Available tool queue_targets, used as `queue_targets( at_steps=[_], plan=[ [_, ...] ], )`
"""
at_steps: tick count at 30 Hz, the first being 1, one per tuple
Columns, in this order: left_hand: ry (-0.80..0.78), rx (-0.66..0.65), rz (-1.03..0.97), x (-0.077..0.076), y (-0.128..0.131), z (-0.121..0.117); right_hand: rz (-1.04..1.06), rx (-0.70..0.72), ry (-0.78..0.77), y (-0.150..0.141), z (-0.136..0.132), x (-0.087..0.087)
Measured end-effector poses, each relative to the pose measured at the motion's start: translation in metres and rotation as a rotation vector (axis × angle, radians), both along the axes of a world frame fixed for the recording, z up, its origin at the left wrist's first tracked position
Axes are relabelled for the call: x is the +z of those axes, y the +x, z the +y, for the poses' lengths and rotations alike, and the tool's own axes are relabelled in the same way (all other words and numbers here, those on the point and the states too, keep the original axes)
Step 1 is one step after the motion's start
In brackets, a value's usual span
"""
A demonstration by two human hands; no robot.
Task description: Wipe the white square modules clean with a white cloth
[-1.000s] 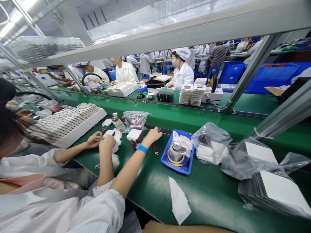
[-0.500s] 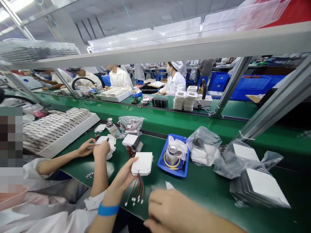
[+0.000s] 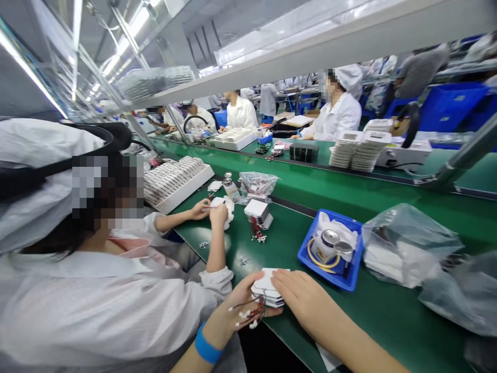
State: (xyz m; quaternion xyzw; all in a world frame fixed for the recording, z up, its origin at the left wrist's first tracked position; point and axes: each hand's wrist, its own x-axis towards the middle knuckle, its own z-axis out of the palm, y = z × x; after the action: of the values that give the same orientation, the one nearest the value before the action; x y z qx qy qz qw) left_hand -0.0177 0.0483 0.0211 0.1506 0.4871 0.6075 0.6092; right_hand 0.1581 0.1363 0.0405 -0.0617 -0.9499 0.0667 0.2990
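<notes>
A small stack of white square panels (image 3: 266,282) with clipped corners sits in my left hand (image 3: 230,310), whose thumb and fingers are closed round its left side and underside. Thin red, black and green wires (image 3: 256,311) with white plugs hang from the stack's near edge over my left palm. My right hand (image 3: 305,298) grips the right side of the same stack, its fingers lying over the top panel; its thumb is hidden. Further off on the green bench, another stack of white-topped panels (image 3: 257,208) has red wires hanging toward me.
A blue tray (image 3: 354,277) holds a metal-topped bottle (image 3: 326,243) and a yellow ring. Plastic bags (image 3: 411,243) lie to the right. A co-worker (image 3: 128,300) sits close on my left, hands (image 3: 219,213) on a white piece. Loose white connectors (image 3: 243,260) lie nearby. A shelf (image 3: 272,65) crosses overhead.
The view has swung left. My left hand has brought the panels nearer, down to the bench's front edge, and my right hand has come onto them. The held stack looks thicker.
</notes>
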Motion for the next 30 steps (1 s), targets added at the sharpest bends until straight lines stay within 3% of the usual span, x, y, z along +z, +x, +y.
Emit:
queue_targets(
  at_steps=[2,4,7,9,11,15,20,25,30],
  plan=[
    [-0.064,-0.040,-0.026,-0.007,-0.005,-0.006,-0.018,0.014,-0.184,-0.002,0.002,-0.010],
    [-0.107,0.003,0.034,-0.014,-0.009,-0.008,-0.043,-0.001,-0.378,-0.004,0.004,-0.018],
    [0.031,0.165,0.413,-0.024,-0.010,-0.007,-0.057,-0.057,-0.593,-0.009,0.007,-0.030],
    [0.160,0.132,0.640,-0.030,-0.006,-0.004,-0.069,-0.084,-0.669,-0.013,0.008,-0.040],
    [0.187,0.047,0.710,-0.038,0.001,0.001,-0.085,-0.113,-0.713,-0.016,0.008,-0.052],
    [0.103,0.151,0.671,-0.054,0.013,0.013,-0.046,-0.165,-0.780,-0.021,0.003,-0.069],
    [0.077,0.238,0.580,-0.066,0.022,0.017,0.028,-0.223,-0.884,-0.024,-0.007,-0.074],
    [0.050,0.300,0.423,-0.065,0.030,0.019,0.068,-0.281,-1.154,-0.023,-0.015,-0.081],
    [0.071,0.281,0.492,-0.060,0.031,0.025,0.167,-0.304,-1.186,-0.025,-0.019,-0.092]
  ],
)
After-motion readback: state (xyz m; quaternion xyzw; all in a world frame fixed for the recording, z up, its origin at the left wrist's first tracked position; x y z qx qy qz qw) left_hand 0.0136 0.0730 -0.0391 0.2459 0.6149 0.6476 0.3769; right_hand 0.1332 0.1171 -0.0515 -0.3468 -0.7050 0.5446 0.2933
